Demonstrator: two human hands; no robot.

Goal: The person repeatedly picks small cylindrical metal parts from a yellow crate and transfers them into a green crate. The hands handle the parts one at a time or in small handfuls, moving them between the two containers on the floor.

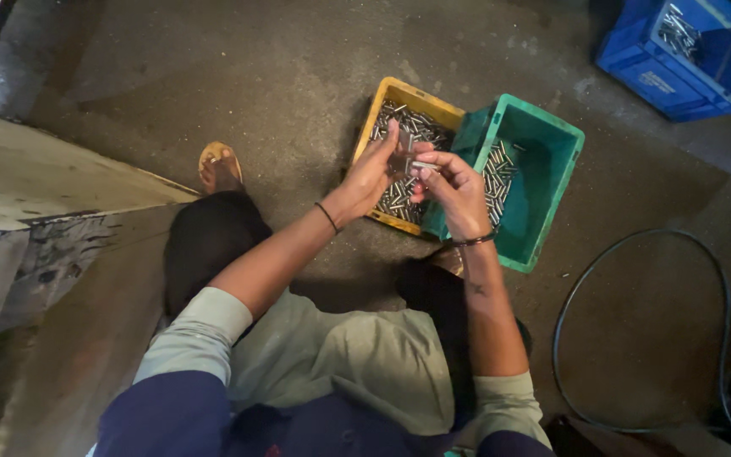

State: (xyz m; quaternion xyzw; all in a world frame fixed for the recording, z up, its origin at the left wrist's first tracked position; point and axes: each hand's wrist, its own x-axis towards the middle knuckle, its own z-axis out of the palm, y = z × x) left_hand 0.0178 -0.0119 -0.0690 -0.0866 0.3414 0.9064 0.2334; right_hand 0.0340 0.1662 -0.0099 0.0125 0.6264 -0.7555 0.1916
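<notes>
Both hands up over the crates, working one small part between them. Left hand (371,173) pinches a small dark piece (403,161) at the fingertips; right hand (454,190) is closed on a short metal pin (424,166), tip meeting the piece. Can't tell if the pin is seated or just touching.

Directly below: yellow crate (382,106), a heap of loose pins across its floor. Green crate (552,135) touches it on the right and sits tilted; a smaller batch of pins (494,182) lies against its near wall, rest of the floor bare.

Progress, my read: early to mid. Yellow heap looks much bigger than the green batch, so most are left.

Counts: 2 crates in use, 1 blue crate (636,72) well apart at top right, also holding metal parts. 1 black hose (636,338) looped on the floor (255,76). Pins too many to count.
</notes>
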